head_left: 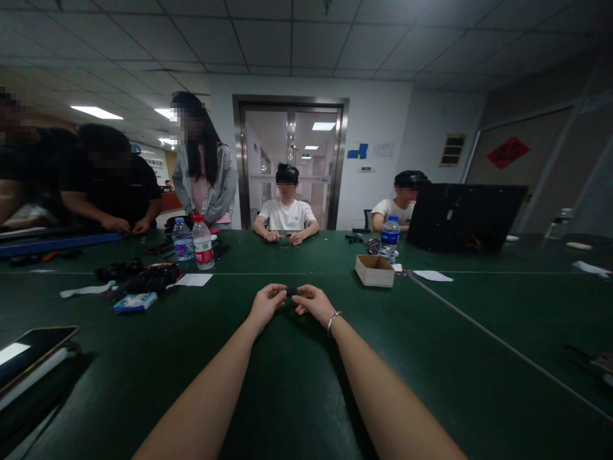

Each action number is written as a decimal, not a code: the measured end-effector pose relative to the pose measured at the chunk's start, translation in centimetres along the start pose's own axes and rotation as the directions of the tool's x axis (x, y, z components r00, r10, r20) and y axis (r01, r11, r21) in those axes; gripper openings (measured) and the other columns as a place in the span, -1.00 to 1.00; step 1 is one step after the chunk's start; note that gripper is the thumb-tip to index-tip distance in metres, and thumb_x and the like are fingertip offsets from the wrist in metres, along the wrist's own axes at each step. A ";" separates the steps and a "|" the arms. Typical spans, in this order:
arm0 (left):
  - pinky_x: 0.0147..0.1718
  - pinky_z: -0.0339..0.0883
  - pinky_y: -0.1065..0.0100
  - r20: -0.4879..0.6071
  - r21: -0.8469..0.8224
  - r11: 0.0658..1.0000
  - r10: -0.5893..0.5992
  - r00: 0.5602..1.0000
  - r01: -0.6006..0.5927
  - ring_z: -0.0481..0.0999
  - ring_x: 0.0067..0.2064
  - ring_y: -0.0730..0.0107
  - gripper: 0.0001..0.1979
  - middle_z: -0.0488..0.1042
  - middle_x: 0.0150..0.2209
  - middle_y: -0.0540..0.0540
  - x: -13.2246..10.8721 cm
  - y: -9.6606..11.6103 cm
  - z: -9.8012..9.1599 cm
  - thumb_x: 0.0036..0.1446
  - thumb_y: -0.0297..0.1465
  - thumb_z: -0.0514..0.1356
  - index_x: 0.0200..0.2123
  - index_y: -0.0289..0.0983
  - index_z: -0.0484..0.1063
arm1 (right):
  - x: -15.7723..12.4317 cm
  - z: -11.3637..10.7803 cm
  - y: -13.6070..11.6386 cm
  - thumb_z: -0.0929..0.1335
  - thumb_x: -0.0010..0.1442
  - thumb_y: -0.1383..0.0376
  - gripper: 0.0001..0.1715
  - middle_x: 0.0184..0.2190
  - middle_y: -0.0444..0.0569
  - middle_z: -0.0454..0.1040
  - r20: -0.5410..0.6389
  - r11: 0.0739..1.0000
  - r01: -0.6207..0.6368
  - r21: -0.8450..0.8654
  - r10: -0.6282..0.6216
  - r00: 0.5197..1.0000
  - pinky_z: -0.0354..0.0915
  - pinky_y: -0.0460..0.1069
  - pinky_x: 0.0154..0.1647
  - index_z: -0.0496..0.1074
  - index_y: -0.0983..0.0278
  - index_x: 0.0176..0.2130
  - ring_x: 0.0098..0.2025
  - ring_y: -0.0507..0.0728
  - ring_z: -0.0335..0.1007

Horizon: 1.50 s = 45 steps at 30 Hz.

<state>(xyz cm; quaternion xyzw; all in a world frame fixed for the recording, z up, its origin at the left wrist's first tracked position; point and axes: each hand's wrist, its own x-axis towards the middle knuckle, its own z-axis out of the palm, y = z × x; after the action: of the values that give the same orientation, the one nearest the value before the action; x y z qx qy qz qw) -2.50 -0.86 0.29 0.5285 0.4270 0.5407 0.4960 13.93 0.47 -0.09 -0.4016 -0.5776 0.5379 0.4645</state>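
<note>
My left hand (266,304) and my right hand (313,303) meet over the dark green table (297,383), both arms stretched forward. Between their pinched fingertips sits a small black part (292,291), held from both ends. A silver bracelet (333,321) circles my right wrist. The part is too small to make out in detail.
A small open cardboard box (374,269) stands to the right ahead, with a water bottle (390,238) and a black laptop (462,216) behind. Two bottles (202,243), black gear (152,276) and a phone (33,345) lie left. Several people sit or stand around the far side.
</note>
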 end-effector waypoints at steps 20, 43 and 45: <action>-0.33 0.32 0.42 0.008 0.049 0.999 -0.001 1.000 0.001 0.44 -0.26 0.36 -0.69 0.46 -0.31 -0.15 -0.3 0.3 0.2 -0.12 -0.31 0.29 -0.27 -0.32 0.44 | -0.1 0.0 0.2 0.46 -0.09 0.31 -0.52 -0.67 -0.21 0.36 0.054 0.991 0.096 -0.089 -0.091 0.994 0.29 -0.17 -0.63 0.34 0.36 -0.15 -0.66 -0.03 0.34; -0.29 0.34 0.37 0.023 0.074 0.997 0.002 1.000 -0.004 0.44 -0.23 0.30 -0.64 0.47 -0.29 -0.17 -0.5 0.6 0.2 -0.15 -0.27 0.32 -0.26 -0.32 0.44 | 0.2 0.1 0.6 0.42 0.03 0.36 -0.65 -0.62 -0.16 0.37 -0.022 0.999 0.022 -0.033 -0.022 1.000 0.33 -0.17 -0.65 0.27 0.38 -0.19 -0.65 0.00 0.38; -0.31 0.34 0.38 0.026 0.077 0.997 0.003 1.000 -0.005 0.44 -0.25 0.33 -0.65 0.47 -0.29 -0.16 -0.5 0.6 0.3 -0.15 -0.27 0.31 -0.26 -0.32 0.44 | -0.1 0.1 0.4 0.44 -0.02 0.40 -0.50 -0.63 -0.20 0.36 -0.022 0.999 0.042 -0.033 -0.043 0.999 0.33 -0.16 -0.65 0.23 0.36 -0.09 -0.64 0.01 0.38</action>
<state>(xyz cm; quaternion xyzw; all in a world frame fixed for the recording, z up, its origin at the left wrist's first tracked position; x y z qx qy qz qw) -2.30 -1.46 0.79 0.5550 0.4400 0.5179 0.4797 13.84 0.44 -0.49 -0.4031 -0.5893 0.5137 0.4758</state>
